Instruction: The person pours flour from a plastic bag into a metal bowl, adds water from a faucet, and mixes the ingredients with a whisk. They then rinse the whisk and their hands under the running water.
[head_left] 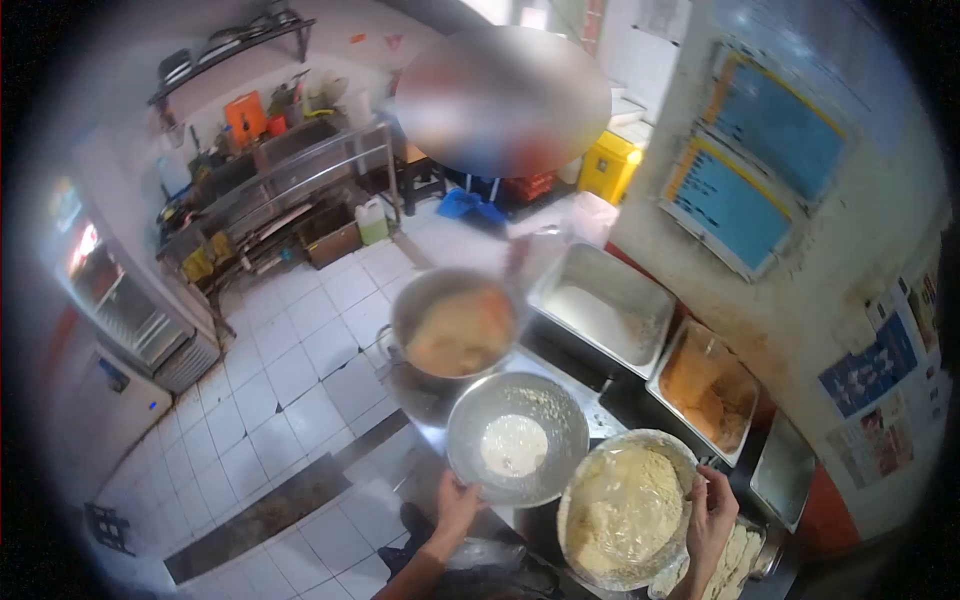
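You are holding two bowls at the near edge of the counter (600, 420). Your left hand (455, 503) is gripping the near rim of the steel bowl (517, 438), fingers curled together over the edge, thumb on top. That bowl is sitting just in front of you with a small mound of white flour (514, 445) lying at its bottom and specks clinging to the walls.

Your right hand (712, 510) is resting on the right rim of the covered bowl (626, 507), fingers closed on the edge (whether they are pinching the clear film or only the rim, you cannot tell from here). This bowl is touching the steel one on its right and is holding a pale, lumpy dough under the film.

Things are crowding in around you. A big pot (455, 325) of tan batter is standing just behind the steel bowl — nearly touching it. Right of the pot, a flour tray (603, 305) is lying against the wall, and next along a crumb tray (708, 388) of orange-brown coating. A small tray (782, 470) is sitting beyond your right hand, and pale pieces (735, 560) are lying in a tray below it.

Across the tiled floor (300, 370), a steel rack (270, 190) of kitchen gear is standing well apart, with a fridge (125, 300) at the left — and a yellow bin (608, 165) farther back.
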